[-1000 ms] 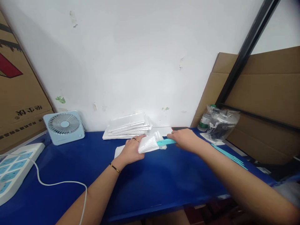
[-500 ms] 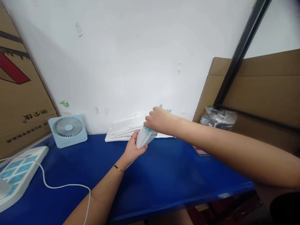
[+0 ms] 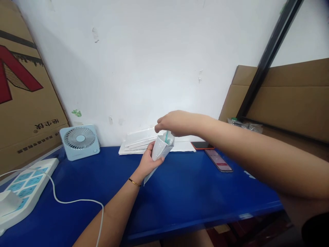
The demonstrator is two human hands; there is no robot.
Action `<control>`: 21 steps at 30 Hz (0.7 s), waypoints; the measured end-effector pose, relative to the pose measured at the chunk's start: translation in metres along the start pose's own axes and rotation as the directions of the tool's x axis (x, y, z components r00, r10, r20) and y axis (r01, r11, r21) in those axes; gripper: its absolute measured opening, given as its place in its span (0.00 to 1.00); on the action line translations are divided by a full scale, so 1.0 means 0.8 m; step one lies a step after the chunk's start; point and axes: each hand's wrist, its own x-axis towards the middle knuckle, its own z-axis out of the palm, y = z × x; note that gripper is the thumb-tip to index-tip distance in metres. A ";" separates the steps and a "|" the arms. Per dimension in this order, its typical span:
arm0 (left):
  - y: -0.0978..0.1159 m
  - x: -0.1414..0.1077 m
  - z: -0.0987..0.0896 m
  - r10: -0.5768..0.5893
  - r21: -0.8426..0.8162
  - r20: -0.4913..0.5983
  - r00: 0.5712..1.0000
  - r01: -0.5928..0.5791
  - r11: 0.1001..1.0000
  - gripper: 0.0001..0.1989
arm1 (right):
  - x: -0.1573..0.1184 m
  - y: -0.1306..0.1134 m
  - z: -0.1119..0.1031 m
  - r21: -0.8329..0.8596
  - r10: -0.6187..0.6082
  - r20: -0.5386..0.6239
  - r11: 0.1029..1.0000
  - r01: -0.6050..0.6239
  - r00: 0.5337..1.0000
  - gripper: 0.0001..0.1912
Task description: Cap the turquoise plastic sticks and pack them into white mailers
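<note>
My left hand is wrapped round a white plastic mailer bag, held at a tilt above the blue table with its mouth upward. A thin teal item shows in the bag's mouth; most of it is hidden inside. Just over that mouth, my right hand is bent downward with its fingers curled. Whatever it grips is hidden beneath the palm. Behind the bag, a stack of flat white mailer bags lies against the wall.
A light blue fan and a white power strip with a cable stand at left. Two phones lie right of the stack. Cardboard boxes flank the blue table; a plastic-wrapped item is partly behind my right forearm.
The teal item has gone down into the bag; its ends no longer stick out above my right hand. The view has turned slightly, and both phones now show.
</note>
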 end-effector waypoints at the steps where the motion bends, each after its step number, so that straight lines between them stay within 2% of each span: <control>1: -0.001 0.000 -0.002 -0.001 -0.023 0.013 1.000 0.002 1.000 0.34 | -0.005 0.006 0.005 0.085 -0.012 -0.008 0.996 0.012 1.000 0.24; 3: -0.002 0.000 -0.006 -0.024 -0.089 0.052 0.998 0.029 0.996 0.35 | -0.013 0.019 0.017 0.249 -0.053 -0.032 0.967 0.059 0.998 0.23; 7: -0.003 -0.003 -0.013 -0.117 -0.217 0.188 0.975 0.157 0.963 0.38 | -0.022 0.036 0.040 0.508 -0.106 -0.121 0.847 0.153 0.987 0.09; 10: 0.002 -0.006 -0.014 -0.142 -0.285 0.322 0.936 0.239 0.928 0.38 | -0.029 0.037 0.041 0.627 -0.108 -0.174 0.754 0.195 0.979 0.11; 13: 0.009 -0.006 -0.012 -0.097 -0.362 0.377 0.921 0.244 0.900 0.43 | -0.037 0.036 0.035 0.660 -0.016 -0.259 0.728 0.188 0.966 0.14; 17: 0.010 0.000 -0.010 0.015 -0.420 0.355 0.935 0.145 0.896 0.47 | -0.049 0.052 0.042 0.639 0.112 -0.301 0.761 0.113 0.947 0.17; 21: 0.004 0.004 -0.011 -0.028 -0.334 0.381 0.924 0.166 0.928 0.48 | -0.063 0.073 0.064 0.623 0.270 -0.260 0.781 -0.053 0.927 0.17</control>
